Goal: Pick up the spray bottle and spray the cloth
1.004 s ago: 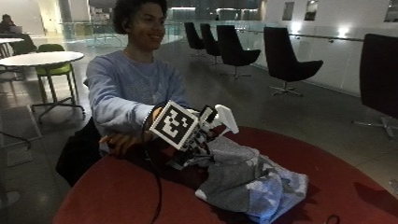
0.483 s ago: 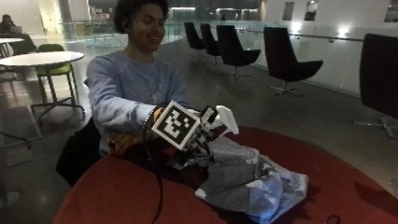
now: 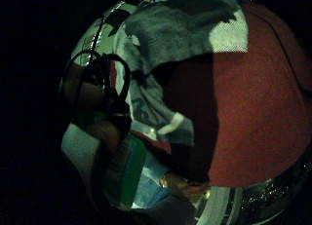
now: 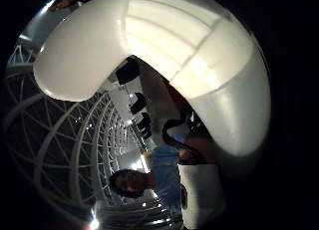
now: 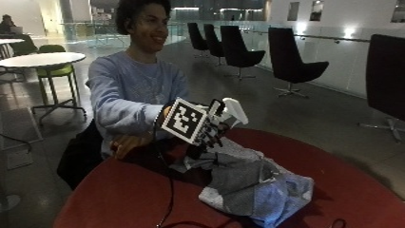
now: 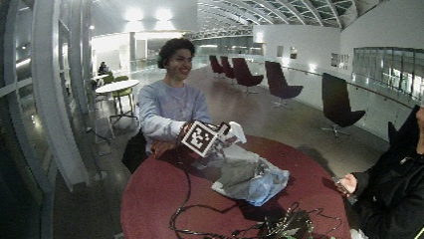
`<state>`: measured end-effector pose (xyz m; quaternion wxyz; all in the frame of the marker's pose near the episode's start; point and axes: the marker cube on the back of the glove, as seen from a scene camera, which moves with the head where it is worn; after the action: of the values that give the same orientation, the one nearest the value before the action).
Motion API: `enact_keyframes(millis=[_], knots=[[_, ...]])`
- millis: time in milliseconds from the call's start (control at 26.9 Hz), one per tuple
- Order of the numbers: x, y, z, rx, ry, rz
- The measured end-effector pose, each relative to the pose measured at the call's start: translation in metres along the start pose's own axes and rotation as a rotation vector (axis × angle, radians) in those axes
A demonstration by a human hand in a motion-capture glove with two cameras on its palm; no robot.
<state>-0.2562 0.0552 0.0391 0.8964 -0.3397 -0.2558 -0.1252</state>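
**Bottle held above the cloth, grip mostly hidden**

I saw the cloth (image 5: 256, 187) bunched on the red table (image 5: 126, 199), nearest the camera. Behind and above it, my gloved right hand (image 5: 212, 133) was curled round the spray bottle (image 5: 233, 113); only its white head showed, the body hidden. The bare hand (image 5: 130, 142) rested on the table edge, seemingly relaxed.

Big dim hall, glossy grey floor (image 5: 316, 114). Row of dark swivel chairs (image 5: 288, 61) along glass railing (image 5: 329, 52). White round table (image 5: 38, 59), green chair (image 5: 53, 71) behind. Trussed glass roof (image 6: 278, 12), wall lights (image 5: 347, 32).
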Motion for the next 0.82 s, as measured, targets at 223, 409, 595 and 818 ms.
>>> enact_keyframes(millis=[223,409,595,818], knots=[[-0.045,-0.014,0.039,-0.086,-0.158,-0.255],[-0.092,-0.053,0.089,-0.015,-0.342,-0.4],[-0.111,-0.084,0.173,-0.038,-0.342,-0.514],[-0.113,-0.1,0.236,-0.058,-0.313,-0.542]])
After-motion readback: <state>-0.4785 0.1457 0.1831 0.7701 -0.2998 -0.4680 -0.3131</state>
